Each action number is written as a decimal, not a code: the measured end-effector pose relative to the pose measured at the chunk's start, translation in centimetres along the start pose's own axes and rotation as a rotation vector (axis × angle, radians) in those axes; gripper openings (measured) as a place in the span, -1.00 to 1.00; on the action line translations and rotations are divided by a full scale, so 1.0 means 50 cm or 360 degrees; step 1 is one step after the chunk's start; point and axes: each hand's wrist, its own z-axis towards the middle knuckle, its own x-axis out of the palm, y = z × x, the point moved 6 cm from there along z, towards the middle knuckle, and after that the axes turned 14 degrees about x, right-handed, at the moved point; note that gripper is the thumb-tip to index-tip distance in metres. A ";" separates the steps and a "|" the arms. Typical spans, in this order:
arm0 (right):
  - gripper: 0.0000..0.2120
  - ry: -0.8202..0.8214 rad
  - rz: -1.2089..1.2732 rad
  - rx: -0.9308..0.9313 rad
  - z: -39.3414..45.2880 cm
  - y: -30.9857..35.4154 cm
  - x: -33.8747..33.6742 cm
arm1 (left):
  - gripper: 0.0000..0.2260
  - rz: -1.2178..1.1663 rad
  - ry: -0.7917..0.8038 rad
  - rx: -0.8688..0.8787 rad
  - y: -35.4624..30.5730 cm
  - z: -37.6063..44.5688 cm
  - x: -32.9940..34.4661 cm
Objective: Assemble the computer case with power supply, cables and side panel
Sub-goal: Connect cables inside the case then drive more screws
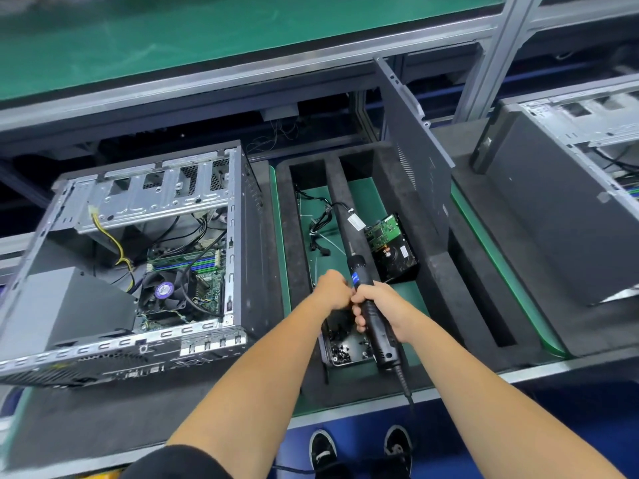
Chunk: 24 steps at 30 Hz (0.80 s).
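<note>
- The right hand is wrapped around the black body of an electric screwdriver: fingers curled round the grip from the left side, thumb side up, tool pointing away from the person and slightly left.
- The screwdriver's bit end reaches up over a black foam divider; its coiled cord leaves the rear of the tool and drops past the front edge of the table.
- The left hand is closed, fingers bunched, and meets the right hand at the screwdriver's upper grip. Whether it pinches a small item or only touches the tool cannot be told.
- Directly beneath both hands lies a small tray of dark screws on the green mat.
- The computer case lies open on its side at the left of the table, well apart from the hands; inside it show the motherboard, a CPU fan, memory sticks and loose cables, with a yellow-and-black lead draped from the drive cage.
- A grey block, seemingly the power supply, sits in the case's near-left corner.
- The side panel stands tilted in the foam tray, right of the case.
- In the tray lie a bundle of black cables and a hard drive, circuit board up, propped at an angle.
- A second case stands at the right.
</note>
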 end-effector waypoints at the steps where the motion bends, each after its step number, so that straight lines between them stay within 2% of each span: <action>1: -0.89 0.0001 -0.0017 0.0009 -0.003 0.000 0.003 | -0.85 -0.0139 -0.0102 0.0036 -0.002 0.005 -0.017; 5: -0.93 0.0008 -0.0059 0.0014 -0.018 0.000 0.017 | -0.81 -0.0888 -0.0642 -0.0098 0.003 0.000 -0.090; 10: -0.95 0.0106 -0.0094 0.0017 -0.042 0.017 0.058 | -0.84 -0.1506 -0.0825 -0.0184 -0.005 -0.006 -0.119; 15: -0.84 0.0057 -0.0109 0.0084 -0.067 0.028 0.100 | -0.82 -0.1679 -0.1026 -0.0055 -0.031 -0.023 -0.156; 18: -0.79 0.0031 -0.0053 0.0054 -0.090 0.037 0.124 | -0.85 -0.1604 -0.1051 0.0045 -0.062 -0.035 -0.181; 22: -0.85 0.0039 -0.0072 -0.0036 -0.134 0.066 0.147 | -0.73 -0.1283 -0.1017 0.0264 -0.092 -0.062 -0.240; 24: -0.87 0.0071 -0.0130 -0.0037 -0.156 0.074 0.169 | -0.70 -0.1255 -0.0966 0.0334 -0.101 -0.085 -0.267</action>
